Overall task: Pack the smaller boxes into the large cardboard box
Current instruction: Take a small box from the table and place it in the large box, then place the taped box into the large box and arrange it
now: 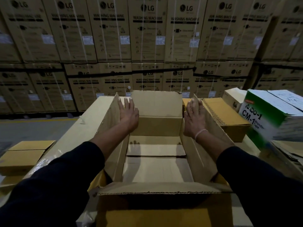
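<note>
large cardboard box (157, 169) was seen open and empty just below the fingers. left hand (128, 114) was laid flat on the inside of the left flap (113, 126), fingers (126, 102) straight, gripping nothing. right hand (195, 118) was pressed likewise on the right flap (211, 133), fingers straight. flaps were likely being spread outward so the mouth was kept clear for loading. smaller boxes (24, 156) were left on the bench (78, 133), outboard of the left fingers, none packed yet.

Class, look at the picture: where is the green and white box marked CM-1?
The green and white CM-1 box sits at the right edge of the head view, beside a closed brown box that lies just right of the large open cardboard box.
</note>
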